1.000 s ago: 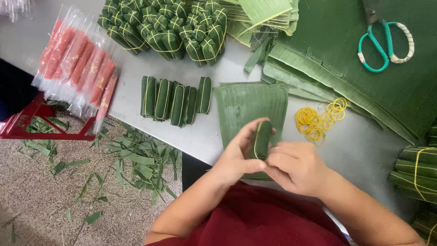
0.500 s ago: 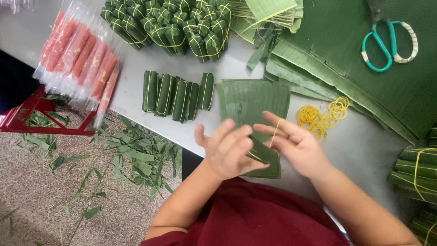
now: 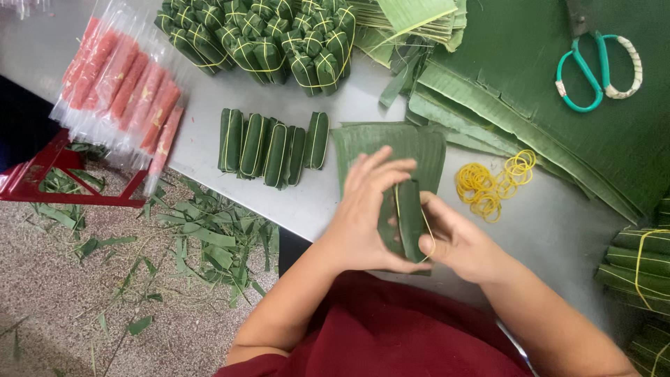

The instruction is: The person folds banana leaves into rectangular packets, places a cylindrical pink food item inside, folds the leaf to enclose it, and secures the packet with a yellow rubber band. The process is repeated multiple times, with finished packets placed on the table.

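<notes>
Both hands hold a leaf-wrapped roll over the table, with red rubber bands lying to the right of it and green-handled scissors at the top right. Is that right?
Not quite: the rubber bands are yellow, not red, as the head view shows. The rest holds: the left hand and right hand hold the leaf-wrapped roll over the table, and the green-handled scissors lie at the top right.
</notes>
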